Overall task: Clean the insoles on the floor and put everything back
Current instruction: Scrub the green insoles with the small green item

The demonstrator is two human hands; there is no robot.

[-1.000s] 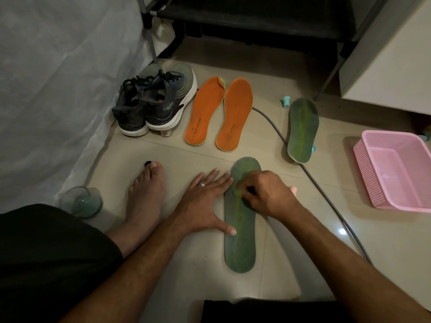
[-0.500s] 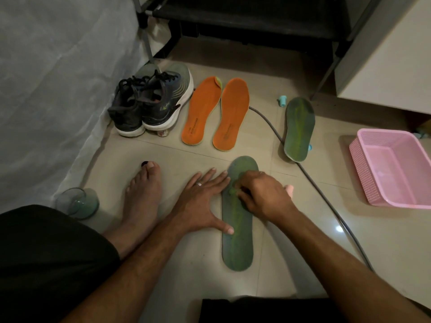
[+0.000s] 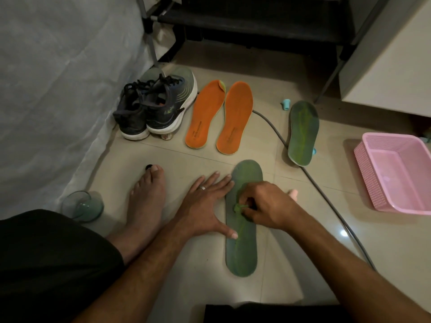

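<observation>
Insoles are the matter here, and the long dark green foam insole [image 3: 241, 241] lies flat on the pale tiled floor [image 3: 186, 271], lengthwise away from the person. The right hand [image 3: 265, 206] rests on its middle with fingers curled, pinching a small bright green tuft [image 3: 238, 207] against the surface; whether this is a cloth or a scrubber cannot be told. Just left of that grip, the left hand [image 3: 206, 206] lies flat with straight, spread fingers, holding nothing, its thumb tip and fingertips touching the insole's left edge and a ring on one finger. Beyond the grip and to its right, a second dark green insole [image 3: 302, 134] lies over a grey cable [image 3: 326, 197]. Straight beyond the grip, two orange foam insoles [image 3: 220, 117] lie side by side, and left of them stands a pair of dark laced running shoes [image 3: 158, 106] with white soles. Well right of the grip sits a pink perforated plastic basket [image 3: 368, 173]. Left of the left hand a bare foot [image 3: 145, 201] is planted on the tiles, and further left stands a clear greenish glass [image 3: 81, 206].
</observation>
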